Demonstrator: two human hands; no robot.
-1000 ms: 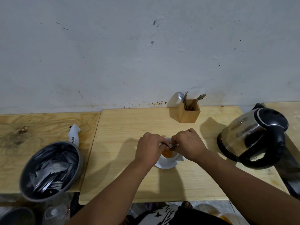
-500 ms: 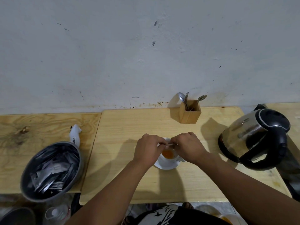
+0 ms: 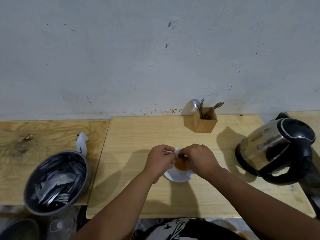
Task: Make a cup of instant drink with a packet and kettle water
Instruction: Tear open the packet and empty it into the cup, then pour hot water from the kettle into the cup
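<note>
A white cup [image 3: 180, 168] with orange powder or liquid inside stands on a white saucer [image 3: 178, 177] in the middle of the light wooden table [image 3: 173, 134]. Both hands meet right above the cup. My left hand [image 3: 160, 161] and my right hand [image 3: 200, 159] each pinch an end of a small white packet [image 3: 176, 151] held over the cup's far rim. The hands hide most of the packet. A steel and black electric kettle [image 3: 277, 149] sits at the table's right end, apart from both hands.
A wooden holder [image 3: 205, 120] with spoons and a fork stands by the wall. At left, a grey bowl [image 3: 57, 182] full of silvery packets sits on a second wooden table [image 3: 43, 135], with a white torn wrapper [image 3: 81, 144] behind it.
The hands have shifted slightly away from me and the packet now shows whiter between the fingers above the cup. The cup and kettle have not moved.
</note>
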